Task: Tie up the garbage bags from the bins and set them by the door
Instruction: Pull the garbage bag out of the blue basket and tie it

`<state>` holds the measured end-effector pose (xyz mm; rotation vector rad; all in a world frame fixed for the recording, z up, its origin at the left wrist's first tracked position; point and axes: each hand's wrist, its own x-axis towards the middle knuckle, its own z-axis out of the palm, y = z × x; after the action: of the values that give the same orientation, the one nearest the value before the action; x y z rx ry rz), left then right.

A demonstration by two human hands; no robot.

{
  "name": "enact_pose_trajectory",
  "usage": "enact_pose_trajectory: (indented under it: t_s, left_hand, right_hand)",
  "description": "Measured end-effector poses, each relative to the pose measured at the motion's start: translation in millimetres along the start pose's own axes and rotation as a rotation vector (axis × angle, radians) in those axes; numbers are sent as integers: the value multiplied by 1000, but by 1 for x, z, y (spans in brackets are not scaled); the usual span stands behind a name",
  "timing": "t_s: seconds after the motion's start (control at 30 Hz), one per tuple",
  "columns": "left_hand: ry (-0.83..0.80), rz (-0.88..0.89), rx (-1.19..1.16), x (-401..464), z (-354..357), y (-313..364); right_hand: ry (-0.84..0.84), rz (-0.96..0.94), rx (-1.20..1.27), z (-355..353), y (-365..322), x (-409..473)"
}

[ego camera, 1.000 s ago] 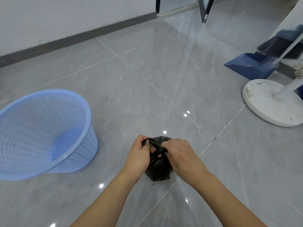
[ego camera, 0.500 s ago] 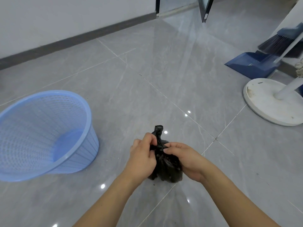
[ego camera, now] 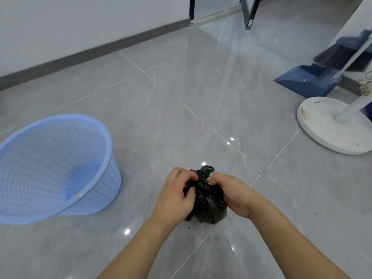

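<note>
Head view showed the left hand (ego camera: 177,195) and right hand (ego camera: 231,193) each pinching the small black plastic garbage bag (ego camera: 207,200) at its knotted neck, low over grey tiled floor (ego camera: 201,97), well apart from the pale blue plastic mesh bin (ego camera: 56,166).

The bag (ego camera: 207,200) sits on the floor (ego camera: 181,109) between both hands; the bin (ego camera: 56,168) lies left (tipped sideways), dustpan (ego camera: 306,81) and fan base (ego camera: 330,127) far right.

Ahead of the hands (ego camera: 201,195) the floor (ego camera: 181,101) lies open to the doorway (ego camera: 217,7). A bin (ego camera: 58,166) stands left; fan base (ego camera: 330,125) and dustpan (ego camera: 308,80) far right.
</note>
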<state>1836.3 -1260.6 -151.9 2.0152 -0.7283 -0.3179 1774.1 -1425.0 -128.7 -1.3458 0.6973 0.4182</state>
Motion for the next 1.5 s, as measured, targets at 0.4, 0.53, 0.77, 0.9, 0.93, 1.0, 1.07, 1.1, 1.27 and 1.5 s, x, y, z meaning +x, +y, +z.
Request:
enact_pose_trajectory:
  t_s: [0.4, 0.53, 0.77, 0.9, 0.93, 1.0, 1.07, 1.1, 1.27, 1.5]
  left_hand:
    - [30, 106, 152, 5, -9, 4]
    - [-12, 71, 144, 7, -11, 11]
    - [-43, -559, -341, 19, -12, 27]
    - [-102, -557, -395, 15, -16, 24]
    - [-122, -536, -399, 13, -17, 24]
    - [-154, -488, -358, 10, -17, 22]
    - [-155, -457, -295, 8, -15, 21]
    - [-142, -447, -255, 8, -14, 22]
    - [-85, -465, -192, 14, -15, 25]
    - [-135, -772, -487, 25, -22, 31]
  right_hand:
    - [77, 6, 7, 5, -7, 0]
    - [107, 4, -73, 5, -8, 1]
    - [161, -51, -149, 8, -8, 4]
    - [125, 21, -115, 4, -9, 4]
    - [116, 36, -67, 3, -9, 4]
    - [107, 61, 9, 3, -8, 3]
    - [100, 73, 25, 3, -7, 3]
    - [99, 71, 20, 4, -7, 2]
    - [210, 13, -70, 4, -8, 3]
    - [259, -89, -37, 9, -9, 1]
